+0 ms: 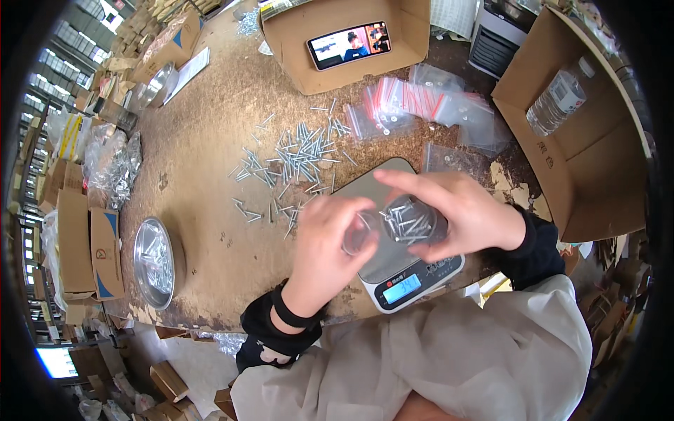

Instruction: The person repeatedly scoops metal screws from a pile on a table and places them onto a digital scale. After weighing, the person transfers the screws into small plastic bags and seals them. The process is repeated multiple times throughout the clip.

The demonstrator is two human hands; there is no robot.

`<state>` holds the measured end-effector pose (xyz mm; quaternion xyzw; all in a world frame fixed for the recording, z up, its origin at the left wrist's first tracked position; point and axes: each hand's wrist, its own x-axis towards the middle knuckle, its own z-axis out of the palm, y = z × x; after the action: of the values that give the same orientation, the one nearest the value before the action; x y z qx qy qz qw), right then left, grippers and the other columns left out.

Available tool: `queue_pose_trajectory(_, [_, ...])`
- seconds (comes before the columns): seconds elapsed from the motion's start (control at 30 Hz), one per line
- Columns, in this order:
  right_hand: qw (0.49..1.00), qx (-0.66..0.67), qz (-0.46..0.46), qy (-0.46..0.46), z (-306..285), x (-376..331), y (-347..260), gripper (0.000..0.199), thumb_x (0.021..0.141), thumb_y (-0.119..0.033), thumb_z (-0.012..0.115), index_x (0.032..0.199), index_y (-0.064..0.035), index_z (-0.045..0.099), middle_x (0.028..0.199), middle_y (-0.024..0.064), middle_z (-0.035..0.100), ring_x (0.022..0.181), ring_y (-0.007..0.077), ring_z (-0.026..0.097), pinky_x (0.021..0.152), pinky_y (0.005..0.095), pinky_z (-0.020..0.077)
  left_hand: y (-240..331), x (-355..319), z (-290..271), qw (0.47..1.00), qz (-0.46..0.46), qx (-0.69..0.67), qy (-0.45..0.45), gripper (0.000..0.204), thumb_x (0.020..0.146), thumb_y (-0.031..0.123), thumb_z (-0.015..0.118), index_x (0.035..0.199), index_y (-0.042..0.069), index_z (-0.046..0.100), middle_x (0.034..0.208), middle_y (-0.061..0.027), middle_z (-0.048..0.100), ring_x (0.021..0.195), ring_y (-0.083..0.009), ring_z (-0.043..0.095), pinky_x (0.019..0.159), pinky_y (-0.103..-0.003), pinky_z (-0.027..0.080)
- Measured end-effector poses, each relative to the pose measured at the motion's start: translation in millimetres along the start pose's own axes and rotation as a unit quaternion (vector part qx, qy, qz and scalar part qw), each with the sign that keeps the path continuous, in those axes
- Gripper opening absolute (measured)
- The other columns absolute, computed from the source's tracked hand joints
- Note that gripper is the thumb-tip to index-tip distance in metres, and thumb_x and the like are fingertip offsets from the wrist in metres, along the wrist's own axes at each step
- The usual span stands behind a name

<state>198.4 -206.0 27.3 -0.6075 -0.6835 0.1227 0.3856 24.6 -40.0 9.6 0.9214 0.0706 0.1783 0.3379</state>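
Apparently portioning silver screws (303, 153) at ten o'clock: grasps clear cup (359, 234) with left fingers (345, 210), screw-filled clear cup (410, 220) with right fingers (415, 184); needs steadiness next.

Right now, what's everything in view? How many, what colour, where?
Table: one, brown, centre
Fasteners: many, silver, on table
Scale: one, grey-white, near edge
Filled container: one, clear, above scale
Cup-like piece: one, clear, above scale
Zip bags: several, clear, red edges, beyond scale
Cardboard boxes: several, brown, around table
Phone: one, pale edge, far box
Bottle: one, clear, right box
Metal bowls: two, silver, left
Machine: one, grey, far right
Clutter: uncountable, mixed, surroundings
Left hand: one, black sleeve, holding cup-like piece
Right hand: one, black sleeve, holding container
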Motion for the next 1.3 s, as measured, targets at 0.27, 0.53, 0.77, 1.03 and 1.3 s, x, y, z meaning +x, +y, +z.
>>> queue_pose_trajectory(0.27, [0.998, -0.018, -0.052, 0.017, 9.8, -2.7, -23.2, 0.085, 0.059, -0.023, 0.080, 0.136, 0.0001, 0.052, 0.088, 0.0094, 0.068, 0.073, 0.0299, 0.069, 0.063, 0.0376, 0.0549, 13.6, -9.4, 36.3, 0.897, -0.090, -0.396, -0.175, 0.049, 0.071, 0.012, 0.085, 0.112, 0.001, 0.061, 0.103, -0.0122, 0.067, 0.095, -0.0224, 0.067, 0.081, -0.034, 0.052])
queue_pose_trajectory(0.53, [1.000, 0.015, -0.015, 0.010, 13.9, -2.9, -22.2, 0.081, 0.061, -0.032, 0.081, 0.131, -0.0011, 0.056, 0.078, 0.0050, 0.068, 0.067, 0.0269, 0.069, 0.059, 0.0345, 0.0529, 6.6, -11.9, 35.8, 0.869, -0.091, -0.427, -0.232, 0.060, 0.075, 0.014, 0.083, 0.127, 0.003, 0.055, 0.119, -0.0083, 0.065, 0.112, -0.0179, 0.062, 0.095, -0.036, 0.049])
queue_pose_trajectory(0.77, [0.998, 0.047, 0.035, -0.015, 11.4, -6.3, -22.9, 0.082, 0.067, -0.038, 0.080, 0.134, 0.0014, 0.053, 0.081, 0.0069, 0.070, 0.068, 0.0282, 0.069, 0.062, 0.0350, 0.0529, 6.4, -8.4, 31.8, 0.856, -0.076, -0.455, -0.232, 0.068, 0.076, 0.016, 0.084, 0.133, 0.003, 0.050, 0.124, -0.0078, 0.062, 0.116, -0.0182, 0.059, 0.099, -0.036, 0.047])
queue_pose_trajectory(1.03, [0.941, 0.310, 0.132, 0.027, 8.9, -11.8, -16.7, 0.090, 0.080, -0.049, 0.068, 0.144, 0.0060, 0.036, 0.082, 0.0044, 0.061, 0.077, 0.0133, 0.060, 0.072, 0.0263, 0.0448, 1.7, -14.0, 38.4, 0.809, -0.127, -0.533, -0.214, 0.047, 0.082, 0.006, 0.079, 0.120, 0.003, 0.052, 0.113, -0.0034, 0.059, 0.107, -0.0122, 0.056, 0.092, -0.030, 0.046])
queue_pose_trajectory(1.3, [0.989, -0.099, 0.107, -0.026, 6.8, -4.4, 10.5, 0.071, 0.069, -0.015, 0.077, 0.134, -0.0030, 0.051, 0.119, 0.0192, 0.058, 0.119, 0.0346, 0.053, 0.101, 0.0438, 0.0428, 5.9, -8.9, 21.6, 0.837, -0.058, -0.527, -0.138, 0.017, 0.088, -0.003, 0.068, 0.091, 0.004, 0.053, 0.091, -0.0023, 0.054, 0.087, -0.0102, 0.052, 0.080, -0.025, 0.042])
